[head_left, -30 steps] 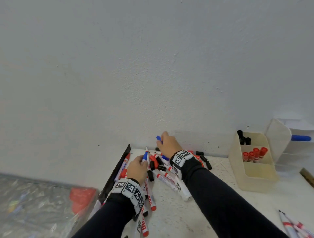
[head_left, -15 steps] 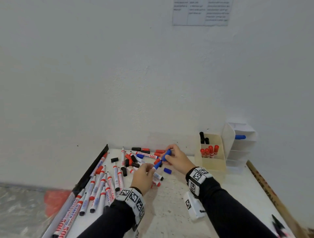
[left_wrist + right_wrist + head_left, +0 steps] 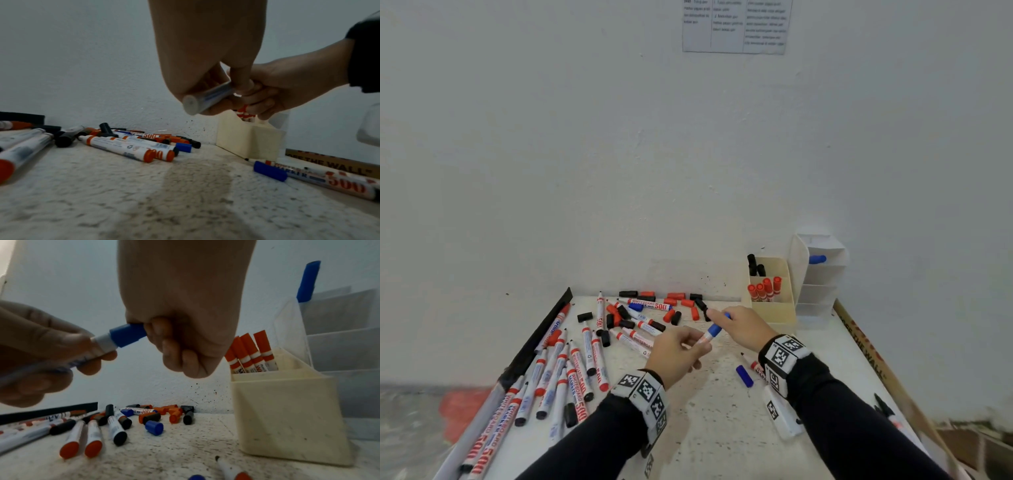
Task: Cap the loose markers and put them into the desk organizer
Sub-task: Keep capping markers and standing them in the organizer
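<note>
I am holding a white-barrelled whiteboard marker (image 3: 702, 340) above the speckled white tabletop (image 3: 709, 411), between my two hands. My left hand (image 3: 677, 356) is curling its fingers and thumb round the smooth cylindrical barrel, whose flat round end is showing in the left wrist view (image 3: 190, 104). My right hand (image 3: 743, 327) is closing its fingers round the blue plastic cap (image 3: 128, 335), which is sitting on the marker's tip end with a white collar showing just behind it; I cannot tell whether it is seated fully.

To the right, against the white wall, the cream plastic desk organizer (image 3: 774, 313) is standing, a boxy bin with four red-capped markers (image 3: 764, 288) upright in one compartment and black-capped ones (image 3: 755, 265) behind them. Just beside it a translucent white tiered organizer (image 3: 822, 291) is holding one blue-capped marker (image 3: 817, 259) in its top tier.

Loose markers and stubby red, black and blue caps (image 3: 674, 306) are lying scattered near the wall, and a row of uncapped markers (image 3: 571, 373) is lying along the left side by a black strip (image 3: 541, 339). A loose blue cap (image 3: 744, 376) is lying beside another uncapped marker (image 3: 329, 180) near my right wrist.
</note>
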### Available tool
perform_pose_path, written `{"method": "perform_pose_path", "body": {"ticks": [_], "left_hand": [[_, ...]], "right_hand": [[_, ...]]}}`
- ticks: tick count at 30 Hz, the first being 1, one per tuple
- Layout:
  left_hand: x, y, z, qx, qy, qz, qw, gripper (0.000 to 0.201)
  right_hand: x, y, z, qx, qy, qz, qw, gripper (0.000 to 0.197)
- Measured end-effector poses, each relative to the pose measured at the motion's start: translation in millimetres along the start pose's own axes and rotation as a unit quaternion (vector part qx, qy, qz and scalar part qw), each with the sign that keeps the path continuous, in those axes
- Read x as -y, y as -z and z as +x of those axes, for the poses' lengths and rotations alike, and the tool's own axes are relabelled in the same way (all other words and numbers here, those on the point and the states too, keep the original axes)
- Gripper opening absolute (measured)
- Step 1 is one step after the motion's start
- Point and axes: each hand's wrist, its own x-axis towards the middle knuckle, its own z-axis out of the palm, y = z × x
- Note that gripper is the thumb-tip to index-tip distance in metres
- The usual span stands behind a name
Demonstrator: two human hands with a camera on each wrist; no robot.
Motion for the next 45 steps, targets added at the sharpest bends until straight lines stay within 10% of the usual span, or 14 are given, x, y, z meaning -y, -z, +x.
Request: {"method": "perform_pose_path", "body": {"ticks": [9, 19, 23, 38, 45], "left_hand": [[-13.8, -18.7, -8.8, -0.118, -0.074, 0.098, 0.985, 0.017], [-17.5, -68.8, -2.7, -0.013, -0.007, 0.069, 0.998, 0.05], [-8.7, -93.4, -5.1, 0.05, 0.097, 0.147, 0.983, 0.006], [-3.3, -123.7, 6.9, 0.132, -0.036, 0.334, 0.933, 0.036], [-7.6, -114.8, 10.1, 0.171, 0.061, 0.253, 0.95, 0.043]], "right_hand": [[1.6, 7.1, -11.9, -0.018, -0.026, 0.009, 0.999, 0.053], [-24.7, 60.9, -24.7, -0.068, -0.042, 0.076, 0.994, 0.022], [-35.9, 93.1, -29.7, -0.171, -0.035, 0.083, 0.981, 0.019], [-63.0, 120.1, -27.8, -0.331, 0.015, 0.101, 0.938, 0.011], [-59.8, 114.1, -19.5, -0.368, 0.062, 0.033, 0.927, 0.013]]}}
